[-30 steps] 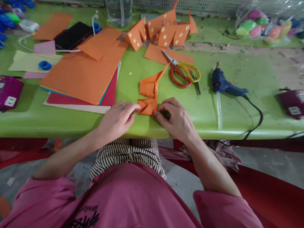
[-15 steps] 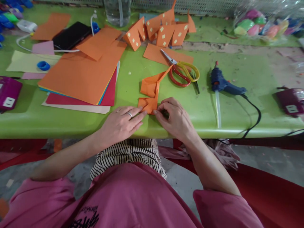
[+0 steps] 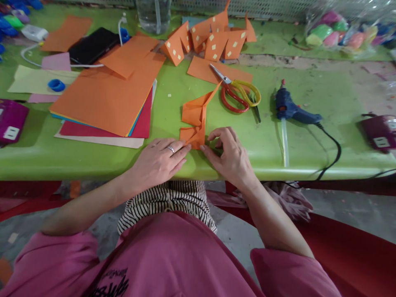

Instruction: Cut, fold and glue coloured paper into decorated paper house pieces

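Observation:
A folded orange paper piece (image 3: pixel 195 113) lies on the green table in front of me, its thin strip pointing up toward the scissors (image 3: pixel 235 91). My left hand (image 3: pixel 161 160), with a ring on one finger, lies flat with its fingertips on the paper's lower left edge. At the lower right corner, the thumb of my right hand (image 3: pixel 230 154) touches the paper. The fingers of that hand are curved and lifted off it, with a gap between thumb and forefinger.
Left of the hands lies a stack of coloured paper (image 3: pixel 108 99), with a black phone (image 3: pixel 94 44) behind it. Dotted orange paper shapes (image 3: pixel 213 38) stand at the back. A blue glue gun (image 3: pixel 292 108) with its cord lies to the right.
The fingers of my right hand have lifted and opened away from the thumb. The upper part of the folded paper has shifted slightly left; my left hand stays nearly still.

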Available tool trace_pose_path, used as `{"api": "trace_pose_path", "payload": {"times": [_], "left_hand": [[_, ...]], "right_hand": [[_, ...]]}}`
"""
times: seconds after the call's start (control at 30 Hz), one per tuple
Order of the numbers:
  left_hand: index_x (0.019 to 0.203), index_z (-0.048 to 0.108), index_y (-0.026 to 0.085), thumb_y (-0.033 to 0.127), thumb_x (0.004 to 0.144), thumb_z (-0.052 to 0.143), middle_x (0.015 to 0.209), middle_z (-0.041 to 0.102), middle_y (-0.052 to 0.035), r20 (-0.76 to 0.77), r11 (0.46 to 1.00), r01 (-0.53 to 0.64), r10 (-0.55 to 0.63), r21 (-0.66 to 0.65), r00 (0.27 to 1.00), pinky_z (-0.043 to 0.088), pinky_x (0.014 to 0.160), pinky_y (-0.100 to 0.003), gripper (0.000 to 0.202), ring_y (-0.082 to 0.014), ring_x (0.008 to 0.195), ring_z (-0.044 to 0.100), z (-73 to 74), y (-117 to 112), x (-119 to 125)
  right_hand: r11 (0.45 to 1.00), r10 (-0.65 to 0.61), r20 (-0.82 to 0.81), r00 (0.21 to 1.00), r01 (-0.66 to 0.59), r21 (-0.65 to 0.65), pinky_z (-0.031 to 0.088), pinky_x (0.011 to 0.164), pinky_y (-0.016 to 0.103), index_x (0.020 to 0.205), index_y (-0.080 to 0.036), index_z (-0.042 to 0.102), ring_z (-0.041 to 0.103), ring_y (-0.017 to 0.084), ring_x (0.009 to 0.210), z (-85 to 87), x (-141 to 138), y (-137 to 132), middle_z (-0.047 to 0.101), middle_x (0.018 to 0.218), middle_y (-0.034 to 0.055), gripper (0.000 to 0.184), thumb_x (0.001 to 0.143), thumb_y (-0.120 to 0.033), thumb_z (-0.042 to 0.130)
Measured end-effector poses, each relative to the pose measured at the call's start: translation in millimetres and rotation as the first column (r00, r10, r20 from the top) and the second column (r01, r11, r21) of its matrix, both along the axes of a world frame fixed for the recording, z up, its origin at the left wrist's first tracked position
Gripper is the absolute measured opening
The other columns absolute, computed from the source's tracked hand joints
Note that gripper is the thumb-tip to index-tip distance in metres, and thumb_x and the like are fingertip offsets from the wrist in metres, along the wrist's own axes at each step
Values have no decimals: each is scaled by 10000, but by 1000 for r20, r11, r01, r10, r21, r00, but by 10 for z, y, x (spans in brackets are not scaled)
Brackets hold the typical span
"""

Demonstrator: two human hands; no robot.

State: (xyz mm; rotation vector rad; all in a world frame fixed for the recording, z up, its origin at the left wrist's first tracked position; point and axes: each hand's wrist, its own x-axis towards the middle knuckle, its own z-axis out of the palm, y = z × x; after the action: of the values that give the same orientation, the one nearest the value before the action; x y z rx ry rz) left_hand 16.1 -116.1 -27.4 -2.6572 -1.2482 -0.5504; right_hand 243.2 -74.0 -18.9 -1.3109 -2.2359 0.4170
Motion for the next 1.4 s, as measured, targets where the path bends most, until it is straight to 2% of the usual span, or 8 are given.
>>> {"api": "trace_pose_path", "payload": {"times": [0.4,0.53,0.73,0.83,0.93,1.03,1.13,1.4], "left_hand": [[1220,661,114,337,1022,508,1288,695,-138,12,1000,-9,9,-29,1000,515,907,-390,335,-255,1138,649,10,-18,30],[1191,659,104,360,987,589,1069,750,-111,-13,992,54,-53,113,998,521,871,-369,334,-226,983,672,40,-60,73],[982,703,139,228,925,684,798,723,-3,-65,926,186,-174,327,982,508,715,-282,108,-151,768,649,42,-183,71],[925,687,166,141,901,681,737,697,16,-14,922,185,-192,340,981,502,688,-274,35,-141,719,635,57,-194,26],[859,630,200,196,953,620,759,691,7,401,993,21,-65,113,914,499,669,-270,94,-130,712,631,120,-85,-16],[807,577,219,302,978,578,667,582,36,808,952,-10,264,-304,527,435,552,-234,190,-95,588,534,195,137,-42],[765,560,219,353,921,626,604,463,58,834,844,114,483,-525,265,381,491,-218,216,-72,512,436,238,382,-69],[912,598,192,187,839,686,782,681,6,710,700,170,623,-693,330,434,503,-177,115,-88,661,640,156,722,-206]], "right_hand": [[966,104,112,988,-127,225,521,823,425,1101,-227,700,634,241,934,-129,34,-164,704,1072,97,191,958,-327,621],[940,231,70,970,-241,243,503,787,424,1108,-222,657,649,246,916,-100,85,-272,734,1064,89,251,913,-378,681],[961,-41,-78,996,61,269,527,810,435,1159,-230,618,652,263,1002,6,289,-85,704,1113,113,220,942,-256,593],[980,-66,-41,997,73,186,541,855,472,1269,-219,591,641,276,1047,-17,389,103,676,1213,139,356,913,-229,574],[1000,2,-128,992,2,29,549,896,480,1323,-228,578,643,272,1094,-36,372,250,682,1254,125,450,876,-267,617],[985,33,-363,931,-92,-146,560,880,417,1276,-233,596,668,231,1053,4,232,350,704,1212,98,427,899,-432,628],[978,19,-494,869,-119,-172,551,806,344,1138,-232,625,668,191,938,64,70,450,713,1037,54,420,908,-582,597],[976,-85,-502,861,-30,-217,405,553,270,755,-247,540,468,130,622,-17,-72,769,479,668,-27,500,873,-732,553]]}}
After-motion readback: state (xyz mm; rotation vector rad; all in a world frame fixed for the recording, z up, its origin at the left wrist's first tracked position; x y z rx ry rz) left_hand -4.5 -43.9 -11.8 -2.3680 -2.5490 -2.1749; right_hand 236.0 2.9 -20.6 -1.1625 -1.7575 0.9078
